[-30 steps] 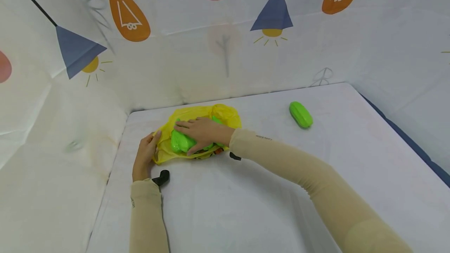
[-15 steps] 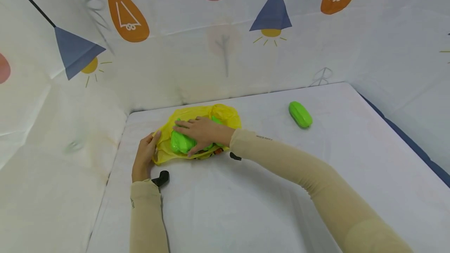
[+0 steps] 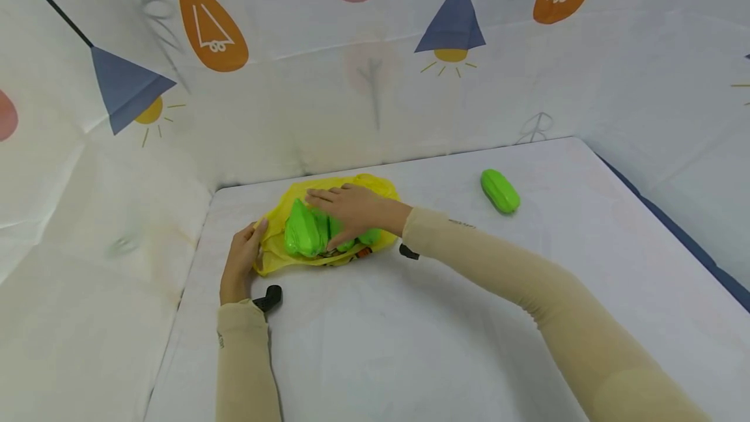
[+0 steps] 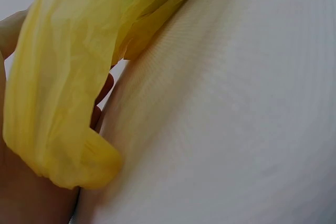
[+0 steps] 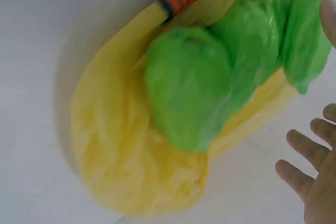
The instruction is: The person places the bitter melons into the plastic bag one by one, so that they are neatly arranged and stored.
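A yellow plastic bag [image 3: 274, 254] lies spread on the white table at the back left. Several bright green, glossy, wrinkled oblong bundles [image 3: 303, 230] sit in its mouth; what is inside them cannot be told. The left edge of the bag is pinched by my left hand [image 3: 239, 262], thumb above and fingertips [image 4: 106, 88] behind the film. Over the bundles hovers my right hand [image 3: 359, 206], fingers straight and spread. The right wrist view shows this hand [image 5: 321, 192] apart from the bag, with nothing in it.
One more green bundle [image 3: 500, 191] lies alone on the table [image 3: 445, 318] toward the back right. A pale printed cloth wall [image 3: 281, 103] rises behind and left of the table. A dark blue strip [image 3: 674, 230] runs along its right edge.
My right hand has lifted off the green bundles and shifted a little right, showing more of them. The left hand keeps its hold on the bag's edge.
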Demonstrator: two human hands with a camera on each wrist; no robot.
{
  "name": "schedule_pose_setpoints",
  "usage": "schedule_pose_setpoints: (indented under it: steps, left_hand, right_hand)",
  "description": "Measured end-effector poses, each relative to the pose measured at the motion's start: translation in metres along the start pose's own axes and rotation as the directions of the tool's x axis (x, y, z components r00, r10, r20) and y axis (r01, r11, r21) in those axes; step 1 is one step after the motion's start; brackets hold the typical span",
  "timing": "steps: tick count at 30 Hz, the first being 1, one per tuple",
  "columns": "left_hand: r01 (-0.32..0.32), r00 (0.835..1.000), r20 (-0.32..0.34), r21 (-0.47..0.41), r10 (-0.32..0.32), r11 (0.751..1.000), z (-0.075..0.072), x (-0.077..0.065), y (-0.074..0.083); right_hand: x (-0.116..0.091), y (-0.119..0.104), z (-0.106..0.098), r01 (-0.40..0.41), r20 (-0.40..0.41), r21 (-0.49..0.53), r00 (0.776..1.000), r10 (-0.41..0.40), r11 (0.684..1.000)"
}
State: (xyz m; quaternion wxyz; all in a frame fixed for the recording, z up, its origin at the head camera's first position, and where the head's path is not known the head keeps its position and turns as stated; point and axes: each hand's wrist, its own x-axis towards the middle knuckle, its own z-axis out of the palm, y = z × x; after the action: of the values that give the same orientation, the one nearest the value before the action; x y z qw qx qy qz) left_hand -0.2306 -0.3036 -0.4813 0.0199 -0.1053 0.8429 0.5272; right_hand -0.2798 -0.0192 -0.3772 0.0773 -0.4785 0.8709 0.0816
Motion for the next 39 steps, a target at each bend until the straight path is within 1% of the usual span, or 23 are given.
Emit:
schedule_pose_setpoints:
  steps: [4,9,15,17,22,24,28,31,33,35,39]
  left_hand:
    - [-0.011,1.0,0.007,-0.014,0.011,1.0,0.0,0.0,0.0]
    - [-0.018,1.0,0.011,0.002,0.018,1.0,-0.002,0.0,0.0]
    - [-0.006,1.0,0.016,0.032,0.005,0.999,-0.002,0.002,-0.002]
    - [-0.007,1.0,0.016,0.03,0.007,1.0,-0.001,0.003,-0.002]
    - [-0.03,1.0,0.009,0.036,0.03,0.999,-0.002,0.0,-0.002]
    - [-0.046,0.999,0.004,0.044,0.046,0.998,-0.003,-0.001,-0.001]
    - [-0.066,0.998,0.005,0.04,0.065,0.997,-0.005,-0.003,-0.002]
    - [-0.045,0.999,0.0,-0.002,0.045,0.999,-0.006,-0.004,-0.002]
    - [-0.043,0.999,0.001,-0.026,0.043,0.999,-0.006,-0.004,-0.003]
    - [-0.053,0.999,-0.004,-0.025,0.053,0.998,-0.005,-0.003,-0.003]
    - [-0.079,0.997,-0.015,0.036,0.079,0.996,-0.002,-0.002,-0.003]
  right_hand:
    - [-0.021,0.025,0.001,-0.048,0.012,0.02,0.999,0.048,0.999]
    - [-0.056,0.067,0.012,-0.141,0.003,0.054,0.99,0.141,0.989]
    - [-0.109,0.115,0.037,-0.254,0.006,0.101,0.967,0.255,0.962]
    - [-0.128,0.127,0.046,-0.274,0.0,0.126,0.961,0.276,0.954]
    - [-0.174,0.154,0.068,-0.329,0.009,0.169,0.943,0.333,0.929]
    - [-0.189,0.165,0.076,-0.362,0.022,0.174,0.931,0.364,0.916]
    - [-0.214,0.179,0.089,-0.423,0.057,0.21,0.905,0.421,0.881]
    - [-0.224,0.185,0.096,-0.451,0.088,0.254,0.892,0.444,0.856]
    - [-0.229,0.187,0.1,-0.47,0.109,0.276,0.882,0.459,0.838]
    - [-0.233,0.189,0.101,-0.477,0.119,0.288,0.878,0.463,0.83]
    - [-0.238,0.189,0.099,-0.475,0.142,0.317,0.879,0.455,0.821]
